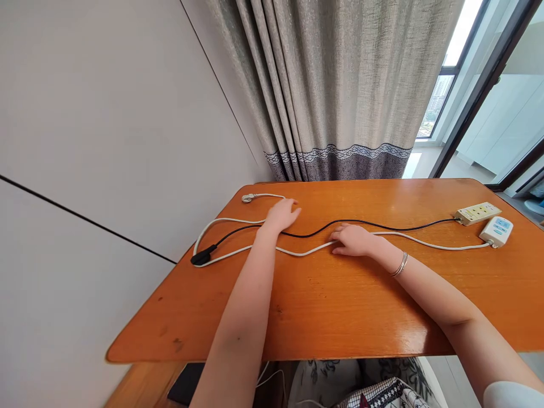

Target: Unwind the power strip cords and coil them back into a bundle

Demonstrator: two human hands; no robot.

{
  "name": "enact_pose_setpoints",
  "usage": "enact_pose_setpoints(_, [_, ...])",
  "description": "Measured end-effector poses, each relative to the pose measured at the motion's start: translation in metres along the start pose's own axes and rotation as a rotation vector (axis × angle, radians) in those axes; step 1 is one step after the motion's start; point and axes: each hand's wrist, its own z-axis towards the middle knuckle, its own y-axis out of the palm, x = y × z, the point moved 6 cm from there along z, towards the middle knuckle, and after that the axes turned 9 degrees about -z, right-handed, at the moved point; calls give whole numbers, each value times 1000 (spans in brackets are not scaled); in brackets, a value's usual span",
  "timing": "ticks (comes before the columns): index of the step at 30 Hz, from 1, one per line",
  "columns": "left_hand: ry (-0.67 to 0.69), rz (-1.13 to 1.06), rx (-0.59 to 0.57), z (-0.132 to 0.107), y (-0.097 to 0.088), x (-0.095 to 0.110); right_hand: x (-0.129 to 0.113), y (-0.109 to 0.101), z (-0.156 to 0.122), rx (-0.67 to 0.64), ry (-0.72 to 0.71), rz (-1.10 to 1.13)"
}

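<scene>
White plastic-sheathed cord (297, 254) is seemingly being arranged, left hand (279, 216) loosely open, right hand (353, 239) curled over it, grip indeterminable, the next move calling for light guidance.

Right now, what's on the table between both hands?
In the head view, a black cord and a white cord cross the table between the left hand and the right hand.

A grey curtain (348, 79) with a dark patterned hem hung behind the far edge of the orange-brown desk (361, 306). A pale wall (106, 113) flanked its left edge. Beyond the far right corner, daylight showed through a window (440, 99) near a dark frame (482, 90).
</scene>
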Motion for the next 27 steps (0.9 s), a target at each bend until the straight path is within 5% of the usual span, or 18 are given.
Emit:
enact_pose_setpoints(3, [-253, 0, 90, -1, -6, -57, -8, 6, 1, -45, -28, -18])
enact_pose_setpoints(6, [-374, 18, 86, -8, -4, -92, -11, 8, 2, -60, -42, -5])
enact_pose_setpoints(13, [-427, 11, 167, -14, -8, -106, -14, 9, 1, -67, -46, -20])
enact_pose_setpoints(22, [-486, -355, 1247, -56, -94, -131, -16, 7, 1, -39, -35, -12])
enact_pose_setpoints(25, [-319, -390, 1659, -83, -122, -114, -15, 7, 0, -40, -30, -14])
enact_pose_setpoints(27, [-165, -356, 1791, -99, -139, -90, -16, 8, 0, -51, -30, -18])
